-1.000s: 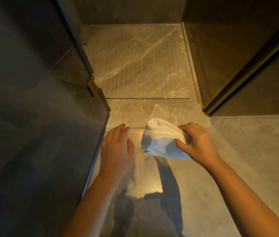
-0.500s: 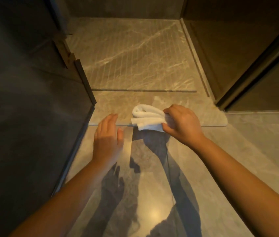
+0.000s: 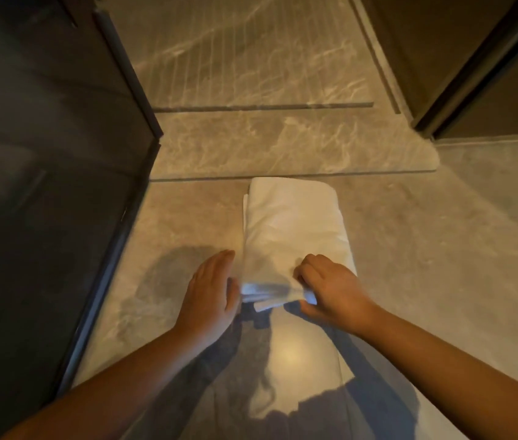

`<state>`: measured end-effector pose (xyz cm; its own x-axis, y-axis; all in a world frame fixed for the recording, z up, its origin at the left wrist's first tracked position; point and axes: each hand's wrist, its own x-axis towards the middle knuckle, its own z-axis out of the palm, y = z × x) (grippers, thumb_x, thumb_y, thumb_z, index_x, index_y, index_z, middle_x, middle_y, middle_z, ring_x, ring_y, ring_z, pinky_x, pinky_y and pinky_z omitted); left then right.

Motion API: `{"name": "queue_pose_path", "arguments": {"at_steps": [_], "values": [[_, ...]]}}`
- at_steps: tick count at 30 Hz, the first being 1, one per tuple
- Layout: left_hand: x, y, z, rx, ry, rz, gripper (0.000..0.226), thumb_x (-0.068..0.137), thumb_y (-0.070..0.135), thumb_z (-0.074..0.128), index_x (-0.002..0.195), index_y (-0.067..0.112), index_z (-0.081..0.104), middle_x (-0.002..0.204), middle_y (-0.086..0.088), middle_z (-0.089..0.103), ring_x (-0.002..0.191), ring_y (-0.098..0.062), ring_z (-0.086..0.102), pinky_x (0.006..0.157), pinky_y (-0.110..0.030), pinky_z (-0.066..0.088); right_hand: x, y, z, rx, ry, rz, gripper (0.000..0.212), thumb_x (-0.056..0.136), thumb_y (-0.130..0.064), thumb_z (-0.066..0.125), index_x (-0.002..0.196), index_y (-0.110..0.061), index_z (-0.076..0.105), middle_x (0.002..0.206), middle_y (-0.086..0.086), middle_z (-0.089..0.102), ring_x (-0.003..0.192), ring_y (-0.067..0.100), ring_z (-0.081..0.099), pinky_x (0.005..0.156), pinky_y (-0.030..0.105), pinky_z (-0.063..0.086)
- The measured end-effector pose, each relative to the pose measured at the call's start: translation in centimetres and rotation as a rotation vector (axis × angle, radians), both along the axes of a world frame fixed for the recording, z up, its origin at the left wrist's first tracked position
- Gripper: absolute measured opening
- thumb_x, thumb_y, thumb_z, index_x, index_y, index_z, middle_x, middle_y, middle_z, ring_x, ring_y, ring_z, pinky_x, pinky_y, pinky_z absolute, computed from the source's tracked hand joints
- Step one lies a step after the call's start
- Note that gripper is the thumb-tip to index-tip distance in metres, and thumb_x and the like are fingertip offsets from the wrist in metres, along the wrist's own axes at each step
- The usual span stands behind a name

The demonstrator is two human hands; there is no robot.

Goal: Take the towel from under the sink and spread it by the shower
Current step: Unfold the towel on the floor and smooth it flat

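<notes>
now a soft white folded towel [image 3: 292, 230] on glossy marbled floor [image 3: 410, 249]; right hand [image 3: 330, 290] pinching its near edge; left hand [image 3: 211, 293] flat, open

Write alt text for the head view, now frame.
A folded white towel lies on the marble floor before the shower threshold; the right hand pinches its near edge, the left hand open beside it.

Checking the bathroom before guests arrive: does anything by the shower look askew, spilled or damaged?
Nothing stands out. The white towel lies folded on the floor before the shower threshold, right hand gripping its near end, left hand open beside it.
</notes>
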<state>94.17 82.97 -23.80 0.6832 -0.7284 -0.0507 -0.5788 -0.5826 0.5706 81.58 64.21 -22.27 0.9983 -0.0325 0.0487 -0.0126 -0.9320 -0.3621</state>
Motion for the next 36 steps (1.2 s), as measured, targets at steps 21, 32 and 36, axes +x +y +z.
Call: {"name": "queue_pose_path", "arguments": {"at_steps": [21,32,36], "values": [[-3.0,-0.7,-0.6,-0.239,1.09,0.583,0.022,0.092,0.016,0.05,0.113,0.015,0.056,0.105,-0.014,0.065,0.098,-0.026,0.062,0.088,-0.038,0.049,1.3,3.8,-3.2,0.26,0.208,-0.161,0.057,0.081,-0.04,0.064,0.125,-0.01,0.045,0.117,0.014,0.048,0.101,0.027,0.05,0.081,0.037,0.049],[-2.6,-1.6,1.5,-0.448,1.175,0.522,0.019,0.087,0.006,0.054,0.097,0.018,0.066,0.099,-0.009,0.071,0.089,-0.023,0.065,0.071,-0.028,0.046,1.4,3.5,-0.9,0.392,0.181,-0.298,0.072,0.073,-0.046,0.07,0.13,-0.011,0.042,0.123,0.013,0.052,0.107,0.028,0.053,0.09,0.036,0.046],[-2.9,-2.9,3.1,-0.462,1.126,0.387,0.016,0.083,0.025,0.057,0.095,0.023,0.067,0.096,0.0,0.072,0.097,-0.015,0.064,0.083,-0.032,0.04,1.1,3.0,0.1,0.524,0.096,-0.442,0.055,0.076,-0.037,0.071,0.121,-0.014,0.051,0.116,0.009,0.061,0.101,0.023,0.058,0.081,0.024,0.042]]}}
